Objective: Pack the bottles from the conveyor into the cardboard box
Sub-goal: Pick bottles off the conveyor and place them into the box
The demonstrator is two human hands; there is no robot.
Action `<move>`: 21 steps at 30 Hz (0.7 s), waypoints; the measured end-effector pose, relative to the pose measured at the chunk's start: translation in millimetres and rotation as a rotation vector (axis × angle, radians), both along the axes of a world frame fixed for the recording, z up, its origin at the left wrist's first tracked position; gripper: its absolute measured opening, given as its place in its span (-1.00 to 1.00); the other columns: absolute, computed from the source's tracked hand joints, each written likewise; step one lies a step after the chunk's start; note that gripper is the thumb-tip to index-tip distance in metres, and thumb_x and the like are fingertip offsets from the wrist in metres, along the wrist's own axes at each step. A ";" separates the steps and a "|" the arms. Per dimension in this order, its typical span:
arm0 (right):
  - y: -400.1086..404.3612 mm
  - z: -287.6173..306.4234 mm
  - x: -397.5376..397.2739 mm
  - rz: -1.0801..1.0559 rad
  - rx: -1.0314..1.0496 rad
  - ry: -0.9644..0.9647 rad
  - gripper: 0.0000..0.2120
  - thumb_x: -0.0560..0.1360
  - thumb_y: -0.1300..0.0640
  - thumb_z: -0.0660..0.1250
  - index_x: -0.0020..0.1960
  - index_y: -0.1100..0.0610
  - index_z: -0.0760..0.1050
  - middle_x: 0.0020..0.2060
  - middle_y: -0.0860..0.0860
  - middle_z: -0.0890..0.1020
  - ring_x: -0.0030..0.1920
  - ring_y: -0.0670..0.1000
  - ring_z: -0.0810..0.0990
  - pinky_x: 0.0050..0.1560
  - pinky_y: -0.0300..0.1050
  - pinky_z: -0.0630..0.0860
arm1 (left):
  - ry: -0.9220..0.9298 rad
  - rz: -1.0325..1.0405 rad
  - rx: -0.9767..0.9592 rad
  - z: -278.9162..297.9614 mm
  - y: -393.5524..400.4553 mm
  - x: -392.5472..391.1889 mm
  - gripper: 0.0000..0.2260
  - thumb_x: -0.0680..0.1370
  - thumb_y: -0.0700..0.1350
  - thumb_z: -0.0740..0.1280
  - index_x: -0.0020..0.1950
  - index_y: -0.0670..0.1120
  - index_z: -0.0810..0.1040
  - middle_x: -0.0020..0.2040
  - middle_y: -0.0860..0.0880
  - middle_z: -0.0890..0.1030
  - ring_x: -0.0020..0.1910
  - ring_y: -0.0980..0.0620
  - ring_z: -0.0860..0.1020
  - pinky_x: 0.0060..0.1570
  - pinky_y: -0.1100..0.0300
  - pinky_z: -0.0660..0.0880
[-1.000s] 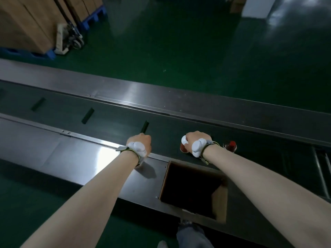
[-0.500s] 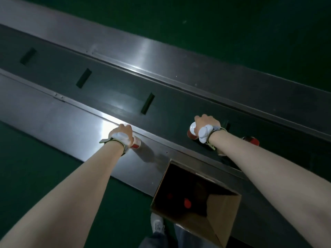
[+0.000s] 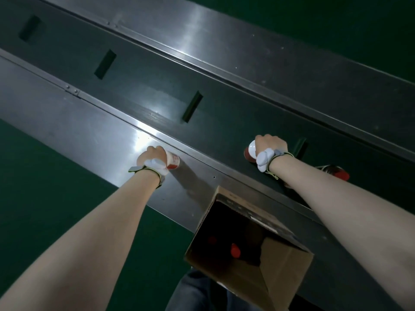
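My left hand [image 3: 153,157] is closed around a red-and-white bottle [image 3: 173,161] held over the steel ledge on the near side of the conveyor. My right hand [image 3: 270,145] grips a second bottle [image 3: 251,151] above the dark belt [image 3: 224,113]. A third bottle [image 3: 335,172] with a red cap lies on the belt just right of my right wrist. The open cardboard box [image 3: 285,274] sits below the ledge between my arms. Two red caps [image 3: 235,250] show inside its dark interior.
The steel ledge [image 3: 89,122] runs along the near side of the belt, and a wider steel rail [image 3: 247,52] lies beyond it. Dark cleats [image 3: 192,106] cross the belt at intervals. Green floor lies on both sides. My trouser leg [image 3: 197,292] shows under the box.
The view has tilted further down and the box looks nearer. My left hand has drawn its bottle off the belt onto the ledge. My right hand still holds its bottle over the belt.
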State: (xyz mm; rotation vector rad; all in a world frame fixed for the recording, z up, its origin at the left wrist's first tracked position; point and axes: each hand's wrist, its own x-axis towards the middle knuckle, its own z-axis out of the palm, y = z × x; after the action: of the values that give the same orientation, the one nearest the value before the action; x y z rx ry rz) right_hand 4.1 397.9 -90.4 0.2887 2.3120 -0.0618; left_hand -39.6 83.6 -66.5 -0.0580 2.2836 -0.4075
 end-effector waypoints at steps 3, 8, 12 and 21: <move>0.7 -4.9 2.3 -0.004 0.008 0.043 -0.67 0.40 0.28 0.39 0.16 0.17 0.53 0.08 0.11 0.63 0.04 0.14 0.63 -0.12 -0.11 0.53 | 0.021 0.009 0.042 -3.9 -4.3 0.7 -0.62 0.63 -0.13 0.38 0.43 -0.20 0.50 0.25 -0.12 0.58 0.25 -0.14 0.61 0.18 0.14 0.58; -2.2 -7.7 15.0 0.007 0.040 0.135 -0.73 0.52 0.20 0.33 0.22 0.17 0.49 0.17 0.15 0.58 0.13 0.17 0.57 -0.13 -0.05 0.44 | 0.059 -0.034 0.087 4.5 -4.1 10.5 -0.71 0.61 -0.13 0.39 0.31 -0.18 0.57 0.16 -0.08 0.61 0.17 -0.10 0.64 0.10 0.17 0.58; -4.6 12.6 26.0 -0.010 0.055 0.185 -0.66 0.49 0.18 0.37 0.26 0.15 0.46 0.16 0.16 0.55 0.07 0.17 0.60 -0.17 -0.05 0.43 | 0.091 -0.106 0.112 31.5 7.6 15.6 -0.58 0.56 -0.15 0.48 0.39 -0.17 0.51 0.23 -0.10 0.59 0.18 -0.12 0.63 0.03 0.14 0.58; -12.4 117.8 61.3 -0.087 0.103 0.323 -0.66 0.45 0.10 0.31 0.21 0.12 0.44 0.13 0.11 0.54 -0.20 0.12 0.49 -0.39 -0.14 0.27 | 0.221 -0.384 0.221 129.7 37.9 36.2 -0.54 0.65 0.04 0.38 0.45 -0.15 0.39 0.33 -0.14 0.54 0.22 -0.20 0.63 0.14 -0.01 0.61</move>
State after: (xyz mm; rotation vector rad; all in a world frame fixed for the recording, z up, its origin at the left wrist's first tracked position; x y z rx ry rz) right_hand 65.5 385.5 27.5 0.4606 2.6269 -0.0342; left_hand -3.3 121.5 63.2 0.4744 2.5475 -0.3536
